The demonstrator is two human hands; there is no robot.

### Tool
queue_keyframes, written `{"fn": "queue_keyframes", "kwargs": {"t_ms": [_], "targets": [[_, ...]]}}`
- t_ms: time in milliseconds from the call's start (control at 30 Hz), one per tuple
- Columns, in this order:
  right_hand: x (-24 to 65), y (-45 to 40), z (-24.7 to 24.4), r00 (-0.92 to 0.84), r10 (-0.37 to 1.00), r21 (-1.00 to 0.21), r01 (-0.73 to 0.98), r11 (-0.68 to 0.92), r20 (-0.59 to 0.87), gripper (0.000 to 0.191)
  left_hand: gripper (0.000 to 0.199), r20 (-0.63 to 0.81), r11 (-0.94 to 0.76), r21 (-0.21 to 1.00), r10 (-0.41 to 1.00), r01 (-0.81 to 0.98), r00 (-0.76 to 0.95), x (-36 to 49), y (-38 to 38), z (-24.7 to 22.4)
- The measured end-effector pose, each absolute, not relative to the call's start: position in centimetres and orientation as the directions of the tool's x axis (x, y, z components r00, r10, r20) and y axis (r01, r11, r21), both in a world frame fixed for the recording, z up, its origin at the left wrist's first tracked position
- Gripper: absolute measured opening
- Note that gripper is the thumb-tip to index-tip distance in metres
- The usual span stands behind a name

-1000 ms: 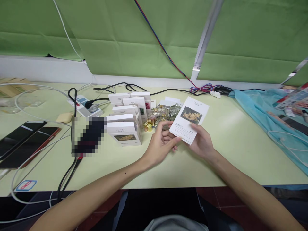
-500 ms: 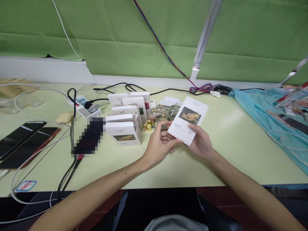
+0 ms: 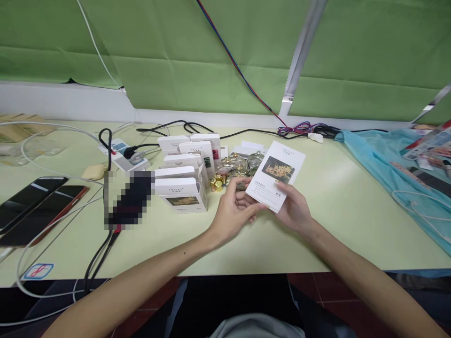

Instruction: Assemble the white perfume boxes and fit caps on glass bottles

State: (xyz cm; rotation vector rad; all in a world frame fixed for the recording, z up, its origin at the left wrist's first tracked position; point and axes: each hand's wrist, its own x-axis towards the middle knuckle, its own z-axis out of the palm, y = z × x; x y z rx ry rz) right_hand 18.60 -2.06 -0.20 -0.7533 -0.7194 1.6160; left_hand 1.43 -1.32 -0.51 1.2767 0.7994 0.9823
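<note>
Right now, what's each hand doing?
Left hand: partly curled, thumb at the lower edge of the white card; whether it grips cannot be told.
Right hand: closed, holding the white card.

A red 8 on a sticker (image 3: 38,271) on the counter (image 3: 246,256)
The card (image 3: 272,174) says 桂花. Other words there and on the boxes (image 3: 183,199) are too small to read.

White card (image 3: 269,186) with golden blossom print (image 3: 278,169), white boxes (image 3: 181,188), gold caps (image 3: 219,187), pale yellow-green tabletop (image 3: 352,202), light-blue sheet (image 3: 377,162)
</note>
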Motion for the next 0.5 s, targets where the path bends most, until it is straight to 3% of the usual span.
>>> {"fn": "queue_keyframes", "kwargs": {"t_ms": [500], "targets": [[18.44, -2.12, -0.12, -0.086, 0.991, -0.802, -0.583, -0.131, -0.099, 0.030, 0.066, 0.025, 0.027, 0.991, 0.923, -0.130, 0.383, 1.45, -1.40, -0.34]]}}
